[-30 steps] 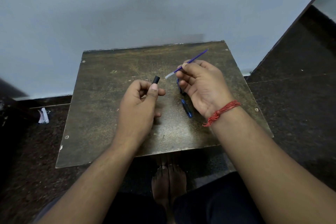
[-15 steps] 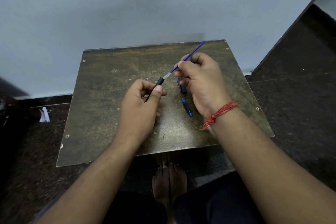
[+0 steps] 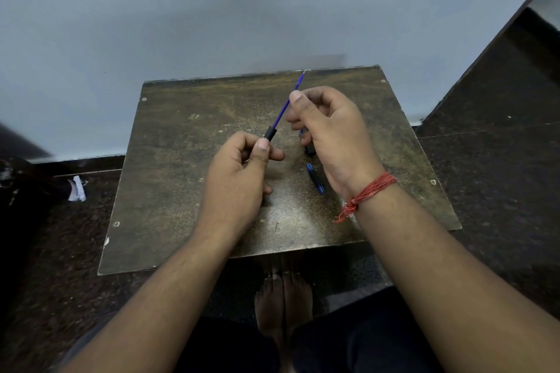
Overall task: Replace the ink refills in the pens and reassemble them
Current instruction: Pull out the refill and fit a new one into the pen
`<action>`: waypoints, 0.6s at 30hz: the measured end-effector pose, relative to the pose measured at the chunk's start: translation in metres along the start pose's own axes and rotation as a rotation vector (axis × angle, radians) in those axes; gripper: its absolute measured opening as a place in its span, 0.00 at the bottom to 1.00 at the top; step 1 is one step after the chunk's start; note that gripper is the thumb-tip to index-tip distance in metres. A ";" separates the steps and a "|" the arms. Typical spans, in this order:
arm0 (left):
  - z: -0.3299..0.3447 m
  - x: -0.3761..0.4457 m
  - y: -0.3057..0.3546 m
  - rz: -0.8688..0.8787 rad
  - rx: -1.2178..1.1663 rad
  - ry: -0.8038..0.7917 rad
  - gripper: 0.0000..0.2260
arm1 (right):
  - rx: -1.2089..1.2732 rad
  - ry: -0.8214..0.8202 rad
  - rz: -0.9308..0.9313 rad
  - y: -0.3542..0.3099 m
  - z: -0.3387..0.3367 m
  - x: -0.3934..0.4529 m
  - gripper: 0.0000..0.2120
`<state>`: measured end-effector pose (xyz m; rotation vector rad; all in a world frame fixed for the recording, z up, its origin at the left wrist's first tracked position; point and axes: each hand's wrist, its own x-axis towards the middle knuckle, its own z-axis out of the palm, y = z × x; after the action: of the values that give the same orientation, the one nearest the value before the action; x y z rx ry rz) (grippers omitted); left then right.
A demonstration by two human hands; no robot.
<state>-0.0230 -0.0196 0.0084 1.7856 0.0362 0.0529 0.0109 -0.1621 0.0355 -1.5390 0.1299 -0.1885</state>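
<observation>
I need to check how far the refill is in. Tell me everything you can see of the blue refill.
The blue refill is a thin, straight, plastic-looking stick with a pale tip at its far end. It slants up and away, above the table. Its near end sits inside the black barrel held by the left hand; the right hand pinches its middle.

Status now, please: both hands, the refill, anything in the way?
Left hand grips black barrel. Right hand pinches blue refill, its lower end inside the barrel. Blue pen part lies on table, clear of the work.
</observation>
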 end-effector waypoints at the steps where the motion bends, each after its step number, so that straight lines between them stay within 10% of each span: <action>1: 0.000 0.000 0.000 -0.002 -0.005 -0.003 0.09 | 0.014 0.011 -0.001 -0.001 0.000 0.000 0.06; 18: 0.000 -0.002 0.001 -0.024 -0.014 -0.019 0.09 | -0.123 -0.023 -0.004 0.000 -0.004 0.000 0.05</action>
<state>-0.0245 -0.0200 0.0095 1.7708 0.0436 0.0188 0.0098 -0.1657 0.0357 -1.6637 0.1214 -0.1684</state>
